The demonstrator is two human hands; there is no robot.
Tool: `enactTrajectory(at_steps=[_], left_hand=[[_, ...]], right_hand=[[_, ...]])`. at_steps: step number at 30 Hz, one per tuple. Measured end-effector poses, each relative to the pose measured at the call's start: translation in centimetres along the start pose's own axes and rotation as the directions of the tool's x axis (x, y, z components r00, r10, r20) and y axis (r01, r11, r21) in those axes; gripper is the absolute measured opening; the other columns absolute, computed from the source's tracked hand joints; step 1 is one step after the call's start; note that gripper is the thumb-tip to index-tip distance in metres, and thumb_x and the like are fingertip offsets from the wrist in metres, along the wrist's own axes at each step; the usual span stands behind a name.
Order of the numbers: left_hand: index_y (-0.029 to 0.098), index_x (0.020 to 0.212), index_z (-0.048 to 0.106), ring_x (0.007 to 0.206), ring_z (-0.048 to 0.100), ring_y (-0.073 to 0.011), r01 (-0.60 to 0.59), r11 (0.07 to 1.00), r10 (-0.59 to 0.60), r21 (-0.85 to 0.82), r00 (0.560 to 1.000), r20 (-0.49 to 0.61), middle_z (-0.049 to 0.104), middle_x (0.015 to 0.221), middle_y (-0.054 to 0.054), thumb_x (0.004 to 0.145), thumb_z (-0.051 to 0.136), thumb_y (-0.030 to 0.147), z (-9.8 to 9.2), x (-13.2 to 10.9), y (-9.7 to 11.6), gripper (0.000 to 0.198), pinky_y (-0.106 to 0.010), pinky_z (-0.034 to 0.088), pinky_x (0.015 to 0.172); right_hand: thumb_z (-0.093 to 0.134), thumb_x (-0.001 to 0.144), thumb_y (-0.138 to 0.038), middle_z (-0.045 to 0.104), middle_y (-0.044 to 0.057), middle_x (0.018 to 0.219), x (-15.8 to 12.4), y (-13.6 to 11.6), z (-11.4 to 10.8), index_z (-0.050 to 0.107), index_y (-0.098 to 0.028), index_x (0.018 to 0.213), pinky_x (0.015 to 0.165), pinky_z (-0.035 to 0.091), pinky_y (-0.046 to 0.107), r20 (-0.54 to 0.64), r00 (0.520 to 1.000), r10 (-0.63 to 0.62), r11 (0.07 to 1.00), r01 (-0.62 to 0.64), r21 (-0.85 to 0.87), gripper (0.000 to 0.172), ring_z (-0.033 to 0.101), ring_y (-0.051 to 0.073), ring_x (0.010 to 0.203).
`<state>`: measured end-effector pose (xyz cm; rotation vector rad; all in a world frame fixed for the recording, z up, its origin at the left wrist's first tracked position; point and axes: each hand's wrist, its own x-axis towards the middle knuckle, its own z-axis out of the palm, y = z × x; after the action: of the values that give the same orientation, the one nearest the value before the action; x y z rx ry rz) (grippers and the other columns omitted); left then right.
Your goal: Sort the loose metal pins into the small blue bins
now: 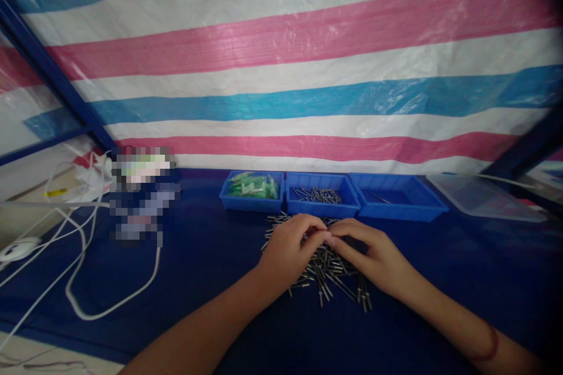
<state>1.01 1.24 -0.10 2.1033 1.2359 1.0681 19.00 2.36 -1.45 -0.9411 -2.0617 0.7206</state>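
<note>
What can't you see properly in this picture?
Head view:
- What the left hand and right hand pinch: their fingers cover it, above the pile of metal pins.
- The thing at the left: blurred into squares.
- The green pieces in the blue tray: too small to tell.

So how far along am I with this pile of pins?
Done: some pins lie in the middle tray, a couple in the right tray. In hand: the left hand and right hand meet fingertips over the pile; what they pinch is hidden. Left: a sizeable pile on the table.
</note>
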Motion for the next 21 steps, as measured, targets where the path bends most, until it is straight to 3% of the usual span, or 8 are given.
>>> enactTrajectory(at_steps=[8,13,21], left_hand=[[0.018,0.094,0.065,0.076,0.061,-0.0140,0.028,0.997,-0.032,-0.077,0.998,-0.054,0.068,0.087,-0.003,0.084,0.056,0.022,0.26,-0.09,0.06,0.013,-0.025,0.047,0.073],[0.017,0.096,0.067,0.087,0.061,-0.0160,-0.067,0.997,0.069,-0.036,0.996,0.061,0.067,0.092,-0.006,0.089,0.049,0.022,0.19,-0.18,0.37,0.019,-0.026,0.045,0.080],[0.016,0.088,0.065,0.080,0.060,-0.0149,-0.034,0.999,0.036,-0.039,0.997,0.062,0.066,0.083,-0.004,0.087,0.053,0.024,0.22,-0.17,0.52,0.014,-0.025,0.044,0.074]], right_hand=[[0.055,0.085,-0.040,0.065,0.003,0.079,-0.17,0.10,-0.34,0.064,-0.020,0.083,0.064,0.049,0.028,-0.088,0.981,0.173,0.981,-0.164,0.105,0.022,0.059,0.017,0.072],[0.057,0.084,-0.038,0.065,0.003,0.083,-0.48,-0.33,-0.34,0.064,-0.021,0.084,0.068,0.049,0.028,-0.156,0.976,0.155,0.984,-0.138,0.115,0.018,0.059,0.018,0.079],[0.061,0.081,-0.037,0.063,0.002,0.078,-0.61,-0.68,-0.01,0.062,-0.021,0.080,0.062,0.049,0.027,-0.217,0.962,0.166,0.975,-0.127,0.180,0.016,0.058,0.017,0.072]])
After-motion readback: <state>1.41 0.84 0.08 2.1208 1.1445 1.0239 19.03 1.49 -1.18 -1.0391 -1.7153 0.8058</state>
